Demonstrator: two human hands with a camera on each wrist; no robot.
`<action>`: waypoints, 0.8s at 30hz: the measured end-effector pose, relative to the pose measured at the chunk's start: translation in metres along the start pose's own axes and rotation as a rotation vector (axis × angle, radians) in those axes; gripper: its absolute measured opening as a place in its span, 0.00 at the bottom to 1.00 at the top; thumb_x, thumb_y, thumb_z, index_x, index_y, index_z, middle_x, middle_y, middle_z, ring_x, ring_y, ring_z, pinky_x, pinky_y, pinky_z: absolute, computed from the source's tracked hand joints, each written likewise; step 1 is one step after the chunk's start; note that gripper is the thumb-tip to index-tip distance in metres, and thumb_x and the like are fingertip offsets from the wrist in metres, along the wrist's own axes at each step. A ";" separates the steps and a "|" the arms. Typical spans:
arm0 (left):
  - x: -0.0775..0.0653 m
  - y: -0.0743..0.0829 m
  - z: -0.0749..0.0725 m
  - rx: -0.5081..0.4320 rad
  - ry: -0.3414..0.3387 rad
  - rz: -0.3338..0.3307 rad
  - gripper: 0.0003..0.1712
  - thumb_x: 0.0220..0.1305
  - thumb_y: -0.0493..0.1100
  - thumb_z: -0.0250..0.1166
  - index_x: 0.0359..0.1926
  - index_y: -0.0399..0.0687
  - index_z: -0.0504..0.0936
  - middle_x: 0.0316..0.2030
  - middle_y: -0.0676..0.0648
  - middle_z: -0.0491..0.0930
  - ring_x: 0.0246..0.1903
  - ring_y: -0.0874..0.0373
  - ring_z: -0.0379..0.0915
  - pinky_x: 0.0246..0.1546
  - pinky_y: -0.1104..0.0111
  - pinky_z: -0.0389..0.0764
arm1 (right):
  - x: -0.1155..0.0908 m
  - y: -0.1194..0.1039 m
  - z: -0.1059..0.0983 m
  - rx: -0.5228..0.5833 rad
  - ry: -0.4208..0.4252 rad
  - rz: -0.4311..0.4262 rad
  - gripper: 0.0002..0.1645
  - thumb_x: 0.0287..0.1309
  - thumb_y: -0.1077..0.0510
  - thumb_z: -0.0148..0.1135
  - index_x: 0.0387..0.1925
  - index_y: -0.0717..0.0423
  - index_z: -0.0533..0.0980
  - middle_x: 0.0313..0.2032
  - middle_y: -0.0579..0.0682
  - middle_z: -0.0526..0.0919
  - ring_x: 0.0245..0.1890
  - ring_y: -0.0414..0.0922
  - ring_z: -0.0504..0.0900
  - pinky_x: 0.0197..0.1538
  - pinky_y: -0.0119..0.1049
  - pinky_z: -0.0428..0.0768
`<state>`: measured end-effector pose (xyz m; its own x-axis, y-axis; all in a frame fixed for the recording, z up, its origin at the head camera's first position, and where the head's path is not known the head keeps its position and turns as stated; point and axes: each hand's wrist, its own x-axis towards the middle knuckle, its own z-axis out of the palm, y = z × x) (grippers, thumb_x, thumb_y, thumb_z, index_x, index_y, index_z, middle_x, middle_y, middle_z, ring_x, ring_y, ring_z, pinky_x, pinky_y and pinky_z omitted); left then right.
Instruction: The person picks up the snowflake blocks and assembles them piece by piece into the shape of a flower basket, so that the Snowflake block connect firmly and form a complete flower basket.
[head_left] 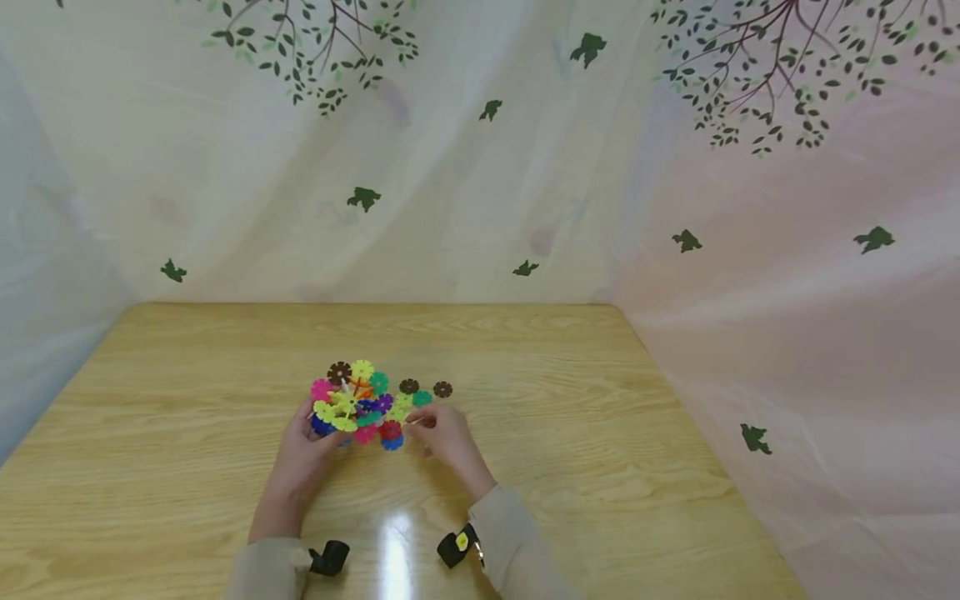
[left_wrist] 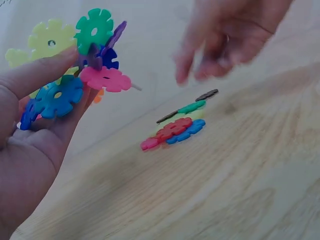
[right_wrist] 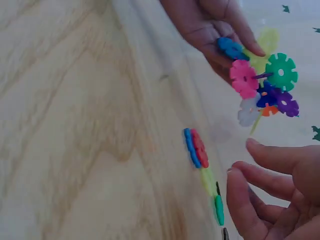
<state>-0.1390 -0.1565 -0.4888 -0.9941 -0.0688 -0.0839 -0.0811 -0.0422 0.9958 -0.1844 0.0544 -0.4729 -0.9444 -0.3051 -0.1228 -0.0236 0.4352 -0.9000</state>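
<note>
My left hand (head_left: 298,454) grips a cluster of interlocked notched plastic discs (head_left: 345,403), held above the table. In the left wrist view the thumb presses near a yellow disc (left_wrist: 51,40) and a green disc (left_wrist: 95,31), with a blue disc (left_wrist: 58,96) by the palm. A pink disc (right_wrist: 244,79) and a purple disc (right_wrist: 287,103) stick out of it in the right wrist view. My right hand (head_left: 450,437) hovers just right of the cluster. Thumb and fingers are bent and apart, nothing visible between them; the hand is blurred in the left wrist view.
Loose discs lie on the wooden table (head_left: 562,467) beneath and beyond the right hand: red (left_wrist: 174,129), blue (left_wrist: 186,132), green (head_left: 422,398), yellow (head_left: 402,406) and brown (head_left: 442,389), some overlapping. A curtain (head_left: 450,167) printed with leaves hangs behind the table.
</note>
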 end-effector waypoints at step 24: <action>-0.005 0.002 -0.001 -0.057 -0.098 -0.018 0.47 0.62 0.32 0.62 0.76 0.44 0.45 0.74 0.37 0.51 0.50 0.85 0.67 0.54 0.84 0.73 | 0.016 -0.004 0.011 -0.514 -0.023 -0.132 0.04 0.54 0.63 0.68 0.32 0.55 0.79 0.27 0.46 0.82 0.26 0.37 0.76 0.29 0.26 0.74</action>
<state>-0.1345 -0.1569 -0.4868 -0.9950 0.0302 -0.0947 -0.0973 -0.0990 0.9903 -0.1962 0.0387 -0.4762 -0.9151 -0.4015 -0.0366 -0.3052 0.7493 -0.5877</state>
